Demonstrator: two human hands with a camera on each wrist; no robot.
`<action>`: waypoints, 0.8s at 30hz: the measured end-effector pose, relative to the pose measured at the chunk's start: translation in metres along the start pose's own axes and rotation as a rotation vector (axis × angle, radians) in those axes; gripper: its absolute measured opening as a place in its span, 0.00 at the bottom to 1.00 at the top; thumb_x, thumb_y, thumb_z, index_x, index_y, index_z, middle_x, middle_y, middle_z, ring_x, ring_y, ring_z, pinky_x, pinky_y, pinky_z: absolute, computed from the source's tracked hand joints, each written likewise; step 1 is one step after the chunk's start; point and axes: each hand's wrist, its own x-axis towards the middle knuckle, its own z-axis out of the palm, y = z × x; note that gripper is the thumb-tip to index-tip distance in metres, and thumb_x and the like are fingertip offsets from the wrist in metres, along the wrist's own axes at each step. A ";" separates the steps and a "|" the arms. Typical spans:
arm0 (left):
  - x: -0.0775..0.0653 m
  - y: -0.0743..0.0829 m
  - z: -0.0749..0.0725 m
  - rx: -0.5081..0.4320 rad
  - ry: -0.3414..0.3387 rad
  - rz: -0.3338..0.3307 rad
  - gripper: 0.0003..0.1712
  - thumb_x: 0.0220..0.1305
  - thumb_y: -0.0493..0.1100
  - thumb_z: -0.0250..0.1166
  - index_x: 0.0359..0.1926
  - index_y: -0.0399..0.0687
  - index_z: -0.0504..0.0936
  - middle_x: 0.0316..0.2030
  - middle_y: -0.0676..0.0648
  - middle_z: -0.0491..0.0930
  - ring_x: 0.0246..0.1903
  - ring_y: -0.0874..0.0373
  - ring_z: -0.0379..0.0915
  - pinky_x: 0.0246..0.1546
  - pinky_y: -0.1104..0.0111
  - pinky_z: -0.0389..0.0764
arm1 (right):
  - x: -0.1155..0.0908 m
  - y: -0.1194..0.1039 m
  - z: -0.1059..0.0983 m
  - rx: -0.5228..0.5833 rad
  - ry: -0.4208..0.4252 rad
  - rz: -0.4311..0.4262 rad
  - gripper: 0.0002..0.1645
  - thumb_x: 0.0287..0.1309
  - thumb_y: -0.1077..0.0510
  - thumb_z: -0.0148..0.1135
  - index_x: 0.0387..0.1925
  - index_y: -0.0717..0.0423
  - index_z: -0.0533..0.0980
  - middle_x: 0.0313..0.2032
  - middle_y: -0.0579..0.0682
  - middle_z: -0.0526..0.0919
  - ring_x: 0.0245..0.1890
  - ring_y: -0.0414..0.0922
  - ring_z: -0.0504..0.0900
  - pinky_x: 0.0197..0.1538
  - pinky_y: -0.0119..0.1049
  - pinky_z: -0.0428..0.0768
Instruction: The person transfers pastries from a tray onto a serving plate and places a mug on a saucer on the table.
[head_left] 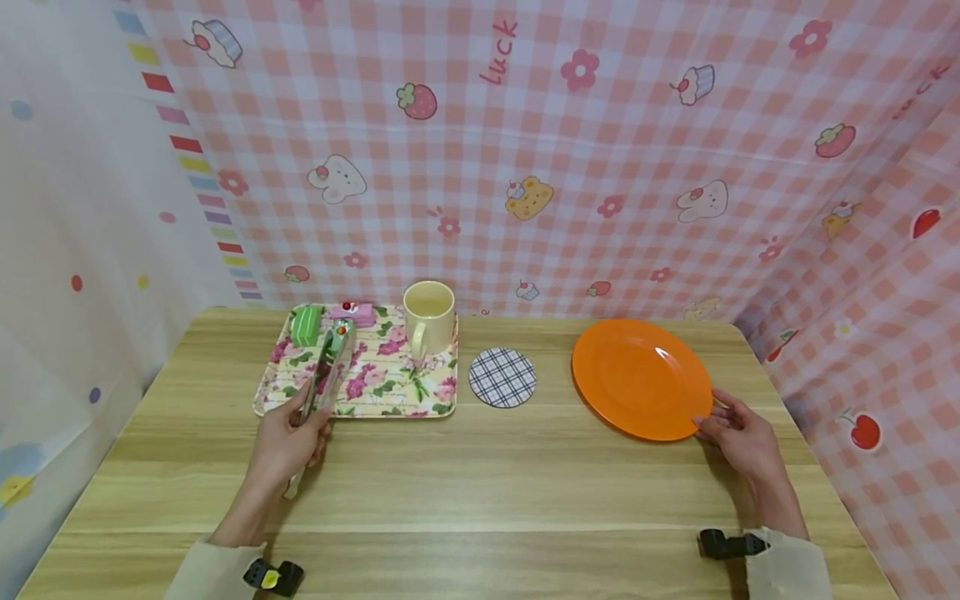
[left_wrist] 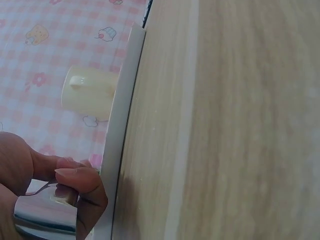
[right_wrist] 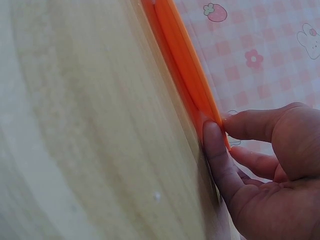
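My left hand [head_left: 288, 437] grips a pair of metal tongs [head_left: 318, 383], seen also as a shiny band of metal [left_wrist: 47, 212] inside the curled fingers in the left wrist view. The tongs reach over a floral tray [head_left: 382, 407]. Between their tips is a small green piece [head_left: 341, 330] with a red and white top; whether it touches the tray I cannot tell. On the right, my right hand [head_left: 742, 433] pinches the near right rim of an orange plate [head_left: 637, 379]. In the right wrist view, thumb and fingers hold the plate's edge [right_wrist: 187, 65].
On the tray stand a green striped block [head_left: 306, 326], a pink block [head_left: 358, 314] with a red-topped decoration, and a pale yellow mug [head_left: 429, 312]. A round checked coaster [head_left: 502, 377] lies between tray and plate. Patterned cloth [head_left: 480, 167] hangs behind the wooden table [head_left: 480, 500].
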 end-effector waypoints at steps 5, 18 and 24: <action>0.000 -0.002 -0.001 -0.009 -0.004 -0.008 0.37 0.78 0.43 0.57 0.81 0.53 0.53 0.24 0.49 0.78 0.17 0.65 0.69 0.15 0.71 0.74 | 0.001 0.000 -0.001 0.004 -0.003 0.001 0.47 0.68 0.61 0.65 0.80 0.60 0.52 0.44 0.37 0.77 0.37 0.25 0.81 0.44 0.25 0.86; -0.012 0.002 -0.005 0.025 -0.017 0.007 0.37 0.77 0.46 0.59 0.80 0.61 0.54 0.29 0.46 0.80 0.18 0.64 0.70 0.17 0.70 0.75 | 0.001 0.000 0.000 0.005 0.003 0.001 0.47 0.68 0.61 0.65 0.81 0.59 0.52 0.43 0.35 0.77 0.37 0.25 0.81 0.45 0.25 0.86; -0.018 0.005 -0.005 0.048 -0.016 0.037 0.36 0.77 0.46 0.60 0.80 0.64 0.57 0.29 0.43 0.80 0.18 0.63 0.70 0.17 0.69 0.76 | -0.001 0.000 -0.001 0.014 -0.011 0.015 0.49 0.68 0.60 0.66 0.81 0.59 0.50 0.45 0.36 0.77 0.37 0.25 0.81 0.45 0.25 0.86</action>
